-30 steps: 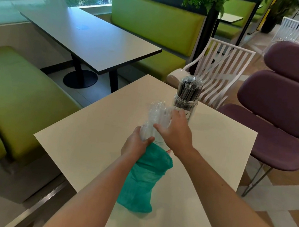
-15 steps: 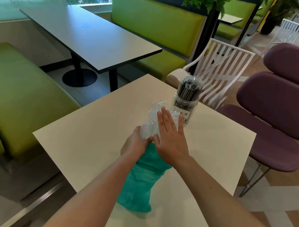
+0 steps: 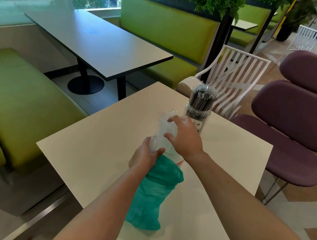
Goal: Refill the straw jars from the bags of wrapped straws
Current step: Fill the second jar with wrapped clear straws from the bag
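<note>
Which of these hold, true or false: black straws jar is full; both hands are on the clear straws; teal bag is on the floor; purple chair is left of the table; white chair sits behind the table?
1. The jar of black straws is packed with straws. True.
2. Both hands are on the clear wrapped straws. True: the left hand grips their base, the right hand curls over the top.
3. The teal bag lies on the floor. False: it rests on the cream table, under the left hand.
4. The purple chair is left of the table. False: it stands to the right.
5. The white slatted chair sits beyond the table's far edge. True.
</note>
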